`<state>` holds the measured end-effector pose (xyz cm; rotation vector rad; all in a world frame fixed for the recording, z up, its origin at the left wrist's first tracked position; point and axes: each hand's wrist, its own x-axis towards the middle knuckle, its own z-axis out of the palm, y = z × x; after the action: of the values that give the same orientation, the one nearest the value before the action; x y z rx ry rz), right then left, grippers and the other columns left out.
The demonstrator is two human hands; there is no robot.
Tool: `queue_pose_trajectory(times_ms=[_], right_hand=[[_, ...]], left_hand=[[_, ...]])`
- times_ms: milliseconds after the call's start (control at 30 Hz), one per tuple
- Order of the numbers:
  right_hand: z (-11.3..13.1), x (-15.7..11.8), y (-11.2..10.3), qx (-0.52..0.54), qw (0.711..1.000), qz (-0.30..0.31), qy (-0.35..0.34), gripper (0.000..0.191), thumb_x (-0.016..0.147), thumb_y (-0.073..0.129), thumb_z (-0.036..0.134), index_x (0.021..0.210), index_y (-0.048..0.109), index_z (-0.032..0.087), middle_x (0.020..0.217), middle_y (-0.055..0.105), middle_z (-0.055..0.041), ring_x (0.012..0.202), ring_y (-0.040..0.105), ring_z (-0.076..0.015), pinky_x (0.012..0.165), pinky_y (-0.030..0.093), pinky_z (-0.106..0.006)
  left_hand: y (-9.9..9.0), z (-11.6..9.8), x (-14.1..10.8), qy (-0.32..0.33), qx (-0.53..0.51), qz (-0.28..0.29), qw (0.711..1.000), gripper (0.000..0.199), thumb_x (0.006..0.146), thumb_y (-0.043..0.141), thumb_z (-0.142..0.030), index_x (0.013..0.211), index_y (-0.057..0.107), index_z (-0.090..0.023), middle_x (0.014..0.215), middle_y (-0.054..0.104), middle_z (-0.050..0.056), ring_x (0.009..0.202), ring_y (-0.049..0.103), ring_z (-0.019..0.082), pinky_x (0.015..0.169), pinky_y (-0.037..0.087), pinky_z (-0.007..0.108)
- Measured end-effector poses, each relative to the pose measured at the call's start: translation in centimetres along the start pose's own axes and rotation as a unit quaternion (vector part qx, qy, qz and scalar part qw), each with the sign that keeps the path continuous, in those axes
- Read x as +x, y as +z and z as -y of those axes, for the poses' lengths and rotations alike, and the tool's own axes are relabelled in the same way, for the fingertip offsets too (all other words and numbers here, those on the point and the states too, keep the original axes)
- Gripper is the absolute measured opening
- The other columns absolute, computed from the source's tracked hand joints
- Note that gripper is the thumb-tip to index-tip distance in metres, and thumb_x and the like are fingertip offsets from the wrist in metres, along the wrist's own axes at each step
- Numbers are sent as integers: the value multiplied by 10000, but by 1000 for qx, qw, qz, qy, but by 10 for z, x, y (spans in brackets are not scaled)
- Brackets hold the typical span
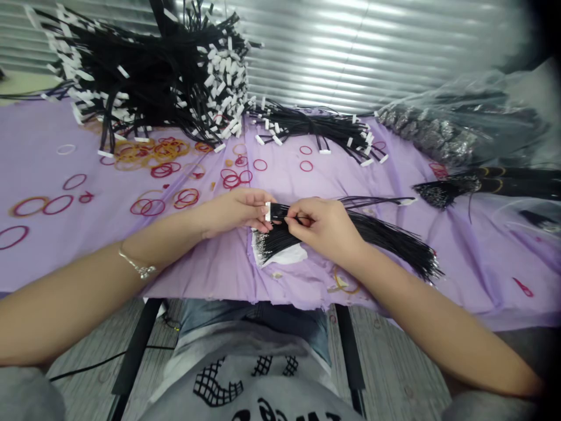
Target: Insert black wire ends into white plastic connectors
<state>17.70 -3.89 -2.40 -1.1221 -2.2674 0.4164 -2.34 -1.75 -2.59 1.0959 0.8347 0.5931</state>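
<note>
A small white connector (268,211) with black wires running out of its right side is pinched between the fingertips of my left hand (245,209). Just to its right, my right hand (322,225) has thumb and forefinger closed on a thin black wire (302,220) close to the connector. Whether that wire's end sits inside the connector cannot be made out. Beneath both hands lies a loose bundle of black wires (390,242) with bare metal tips, its left end resting on a white sheet (291,255). Several wires run rightward behind my right hand to another white connector (408,201).
A tall heap of finished black cables (144,76) with white connectors stands at the back left, a smaller cable bundle (313,126) beside it. Red and yellow rubber bands (164,152) are scattered on the purple cloth (210,269). Plastic bags (464,126) and a banded wire bundle (504,182) lie right.
</note>
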Motion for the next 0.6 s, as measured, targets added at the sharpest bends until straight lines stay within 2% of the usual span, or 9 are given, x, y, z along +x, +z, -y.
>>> queue_pose_trajectory(times_ms=[300, 600], right_hand=[[1, 2, 10, -23, 1000, 5, 8, 96, 781, 546, 173, 727, 623, 154, 578, 493, 30, 516, 399, -82, 554, 305, -218], [1, 2, 15, -51, 998, 27, -6, 118, 829, 503, 177, 786, 611, 152, 699, 579, -16, 604, 488, -113, 597, 335, -238]], left_hand=[[3, -1, -1, 4, 42, -13, 999, 91, 806, 620, -116, 896, 623, -106, 720, 649, 13, 630, 634, 80, 615, 524, 168], [-1, 0, 0, -10, 43, -8, 999, 89, 794, 638, -157, 870, 625, -112, 770, 665, 35, 641, 636, 83, 645, 526, 181]])
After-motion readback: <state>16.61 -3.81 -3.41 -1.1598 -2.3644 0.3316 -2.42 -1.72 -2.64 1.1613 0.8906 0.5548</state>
